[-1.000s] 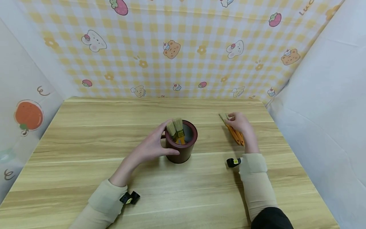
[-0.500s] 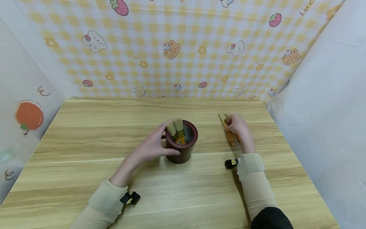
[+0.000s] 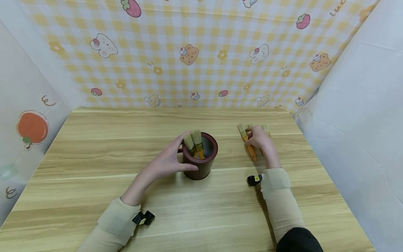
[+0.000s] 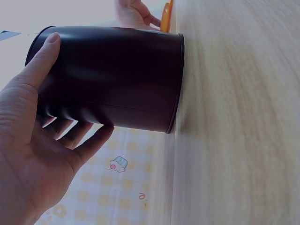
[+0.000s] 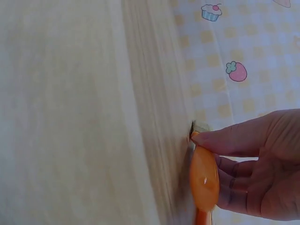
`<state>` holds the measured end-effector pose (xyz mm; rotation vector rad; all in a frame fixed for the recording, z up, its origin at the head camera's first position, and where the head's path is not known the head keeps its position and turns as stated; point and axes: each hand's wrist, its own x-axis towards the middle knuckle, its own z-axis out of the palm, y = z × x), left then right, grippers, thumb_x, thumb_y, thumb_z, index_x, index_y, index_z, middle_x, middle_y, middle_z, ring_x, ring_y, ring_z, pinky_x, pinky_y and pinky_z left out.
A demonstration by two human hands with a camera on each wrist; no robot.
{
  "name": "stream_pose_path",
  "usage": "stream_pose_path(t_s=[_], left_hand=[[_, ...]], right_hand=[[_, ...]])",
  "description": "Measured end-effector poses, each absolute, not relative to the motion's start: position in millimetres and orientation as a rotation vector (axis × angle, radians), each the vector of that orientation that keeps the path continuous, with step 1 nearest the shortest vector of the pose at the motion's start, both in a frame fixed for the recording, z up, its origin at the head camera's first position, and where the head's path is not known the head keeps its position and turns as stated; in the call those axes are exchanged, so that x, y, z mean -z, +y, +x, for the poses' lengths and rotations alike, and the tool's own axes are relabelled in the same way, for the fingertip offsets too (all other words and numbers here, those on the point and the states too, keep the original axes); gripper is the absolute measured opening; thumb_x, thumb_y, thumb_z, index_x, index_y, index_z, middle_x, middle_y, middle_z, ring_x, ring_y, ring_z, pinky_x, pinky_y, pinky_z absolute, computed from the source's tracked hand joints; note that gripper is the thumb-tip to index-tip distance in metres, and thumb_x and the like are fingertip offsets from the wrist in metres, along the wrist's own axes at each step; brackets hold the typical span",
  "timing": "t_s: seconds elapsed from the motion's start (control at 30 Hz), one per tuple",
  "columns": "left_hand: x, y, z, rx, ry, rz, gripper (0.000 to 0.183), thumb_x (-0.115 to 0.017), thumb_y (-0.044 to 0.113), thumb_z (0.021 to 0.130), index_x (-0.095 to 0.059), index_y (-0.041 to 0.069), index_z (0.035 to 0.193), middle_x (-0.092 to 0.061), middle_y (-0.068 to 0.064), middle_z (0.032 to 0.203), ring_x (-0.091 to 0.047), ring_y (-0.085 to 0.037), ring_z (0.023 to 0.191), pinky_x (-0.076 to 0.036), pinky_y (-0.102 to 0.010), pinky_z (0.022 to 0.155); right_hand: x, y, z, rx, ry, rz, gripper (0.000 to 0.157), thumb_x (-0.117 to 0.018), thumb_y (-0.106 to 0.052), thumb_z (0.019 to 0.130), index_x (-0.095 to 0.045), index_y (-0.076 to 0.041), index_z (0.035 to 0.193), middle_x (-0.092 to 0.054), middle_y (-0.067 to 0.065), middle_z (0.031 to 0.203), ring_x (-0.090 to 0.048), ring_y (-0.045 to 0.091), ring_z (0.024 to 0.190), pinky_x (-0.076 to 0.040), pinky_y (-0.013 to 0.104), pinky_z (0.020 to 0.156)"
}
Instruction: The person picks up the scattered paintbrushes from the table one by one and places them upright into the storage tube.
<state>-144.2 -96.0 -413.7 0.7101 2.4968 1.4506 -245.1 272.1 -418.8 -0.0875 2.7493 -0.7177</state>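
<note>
A brown mug-like container (image 3: 203, 170) stands upright on the wooden table, with paintbrushes (image 3: 197, 139) leaning inside it, bristles up. My left hand (image 3: 167, 160) grips its left side; in the left wrist view the thumb and fingers lie on opposite sides of the dark wall (image 4: 112, 77). To the right, my right hand (image 3: 260, 137) pinches an orange-handled paintbrush (image 3: 251, 151) near its neck, bristles pointing away. Up close in the right wrist view, the thumb meets the orange handle (image 5: 205, 180). Bristles of another paintbrush (image 3: 264, 128) show behind this hand, which hides most of it.
Light wood table (image 3: 94, 147) surrounds the objects. A yellow checked cloth (image 3: 204, 77) hangs along the back edge, and white cloth (image 3: 355, 115) walls the right side. Small black cameras sit at both wrists.
My right hand has shifted slightly left and taken hold of the left paintbrush, which has turned so its bristles' flat side shows. My left hand and the container have stayed put.
</note>
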Motion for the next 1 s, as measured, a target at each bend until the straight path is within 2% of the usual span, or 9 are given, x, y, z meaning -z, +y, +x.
stream_pose_path(t_s=[0.13,0.27,0.37,0.57,0.73,0.83,1.0], left_hand=[[414.5,-95.9,-144.5,-1.449,2.501,0.718,0.112,-0.093,0.035,0.076,-0.023,0.031,0.163,-0.038,-0.004,0.162,-0.050,-0.032,0.143,-0.048,-0.053,0.116],[414.2,-95.8,-144.2,-1.449,2.503,0.722,0.112,-0.093,0.034,0.076,-0.023,0.030,0.163,-0.039,-0.004,0.162,-0.050,-0.031,0.143,-0.048,-0.052,0.116],[413.6,-95.7,-143.6,-1.446,2.505,0.712,0.112,-0.093,0.035,0.076,-0.023,0.030,0.163,-0.039,-0.003,0.162,-0.050,-0.030,0.143,-0.047,-0.052,0.116],[413.3,-95.8,-143.1,-1.445,2.504,0.700,0.112,-0.093,0.035,0.076,-0.023,0.030,0.163,-0.039,-0.004,0.162,-0.049,-0.031,0.143,-0.047,-0.052,0.117],[413.3,-95.7,-143.0,-1.451,2.498,0.698,0.113,-0.093,0.035,0.075,-0.023,0.030,0.163,-0.038,-0.004,0.162,-0.049,-0.031,0.143,-0.047,-0.053,0.117],[413.3,-95.7,-142.9,-1.453,2.499,0.703,0.113,-0.093,0.036,0.075,-0.022,0.030,0.163,-0.038,-0.004,0.162,-0.049,-0.031,0.143,-0.047,-0.053,0.116],[414.1,-95.8,-143.3,-1.450,2.504,0.708,0.113,-0.093,0.037,0.075,-0.022,0.032,0.163,-0.038,-0.003,0.163,-0.049,-0.031,0.144,-0.047,-0.053,0.117]], right_hand=[[414.5,271.1,-243.1,0.897,2.698,-0.073,0.067,-0.071,0.002,0.089,-0.042,0.013,0.149,-0.062,0.031,0.117,-0.065,0.030,0.090,-0.059,0.034,0.075],[404.8,266.7,-239.6,1.126,2.671,-0.039,0.065,-0.069,0.006,0.089,-0.040,0.010,0.148,-0.056,0.017,0.100,-0.056,0.014,0.074,-0.054,0.022,0.063],[393.4,262.6,-235.4,1.223,2.701,-0.040,0.065,-0.069,0.004,0.090,-0.040,0.006,0.148,-0.054,0.014,0.101,-0.055,0.013,0.078,-0.055,0.019,0.065],[367.2,253.0,-223.8,1.431,2.768,-0.093,0.068,-0.071,0.000,0.093,-0.037,0.001,0.151,-0.053,0.014,0.109,-0.056,0.017,0.091,-0.057,0.015,0.070],[347.9,240.8,-210.4,1.651,2.846,-0.157,0.066,-0.073,-0.002,0.092,-0.040,-0.004,0.150,-0.052,0.004,0.106,-0.057,0.011,0.090,-0.056,0.013,0.070],[337.5,232.1,-200.9,1.864,2.834,-0.219,0.058,-0.072,0.000,0.092,-0.045,-0.007,0.143,-0.054,0.000,0.101,-0.062,0.007,0.085,-0.060,0.016,0.070],[323.1,215.0,-185.1,2.345,2.578,-0.391,0.047,-0.069,0.012,0.090,-0.051,-0.015,0.124,-0.057,0.000,0.095,-0.068,0.008,0.079,-0.065,0.025,0.069]])
